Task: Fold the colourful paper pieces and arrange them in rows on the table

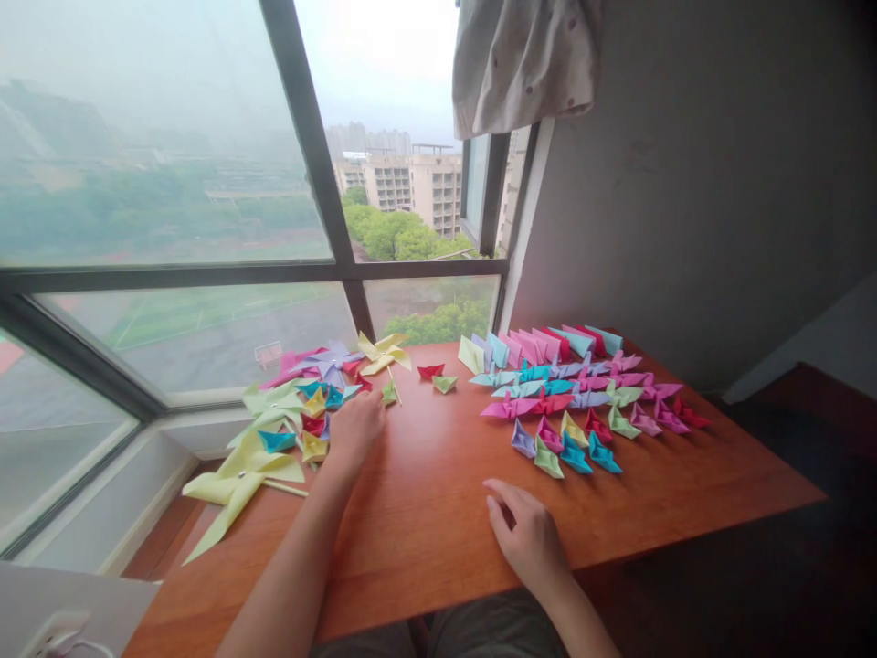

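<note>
My left hand is over the left group of folded paper, its fingers bent and partly hidden behind the knuckles. A small green paper boat shows at its fingertips, and the hand appears closed on it. Around that hand are a blue paper boat, a yellow paper boat and several others. My right hand rests near the table's front edge, loosely curled, thumb and forefinger apart, holding nothing. A red paper boat and another green paper boat stand farther back between the hands.
Paper pinwheels lie at the left, including a large pale-yellow pinwheel and a yellow pinwheel. On the right of the wooden table are rows of paper cranes, boats and folded pieces. A window frame borders the back.
</note>
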Motion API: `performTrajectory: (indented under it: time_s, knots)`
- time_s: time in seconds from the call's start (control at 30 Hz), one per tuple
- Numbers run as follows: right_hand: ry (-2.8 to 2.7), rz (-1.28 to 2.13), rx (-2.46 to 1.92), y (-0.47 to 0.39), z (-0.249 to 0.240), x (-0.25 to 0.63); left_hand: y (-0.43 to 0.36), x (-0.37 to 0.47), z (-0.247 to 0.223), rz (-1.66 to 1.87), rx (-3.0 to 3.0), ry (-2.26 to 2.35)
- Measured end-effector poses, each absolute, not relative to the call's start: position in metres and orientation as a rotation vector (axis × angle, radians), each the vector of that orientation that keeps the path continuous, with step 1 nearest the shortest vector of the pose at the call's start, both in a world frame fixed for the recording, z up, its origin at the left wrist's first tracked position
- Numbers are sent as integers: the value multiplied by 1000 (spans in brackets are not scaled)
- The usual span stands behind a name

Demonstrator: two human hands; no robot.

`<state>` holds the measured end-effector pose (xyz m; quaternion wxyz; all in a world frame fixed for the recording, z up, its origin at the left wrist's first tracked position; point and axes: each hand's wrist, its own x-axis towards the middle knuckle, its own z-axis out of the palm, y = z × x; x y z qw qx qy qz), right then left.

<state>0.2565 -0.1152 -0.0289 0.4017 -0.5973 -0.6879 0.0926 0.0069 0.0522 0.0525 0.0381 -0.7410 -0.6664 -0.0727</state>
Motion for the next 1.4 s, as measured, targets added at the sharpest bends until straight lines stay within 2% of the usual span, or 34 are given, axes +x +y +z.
performTrajectory:
  time_s: [0.4,0.67,0.83,1.07,1.4]
  knots:
    - [-1755,267,-1524,-116,-31,257,46,4,52,-364,-2377,-1926]
    - [-1718,264,-1522,-116,-31,256,-14,27,34,-384,-2642,-1726]
    - [-1632,330,-1485,-115,-23,258,-54,48,20,-497,-2987,-1417]
    - [-1671,310,-1419,-114,-25,259,-72,56,20,-498,-3128,-1257]
    - [-1725,395,-1357,-117,-28,257,-74,52,7,-996,-3174,-1457]
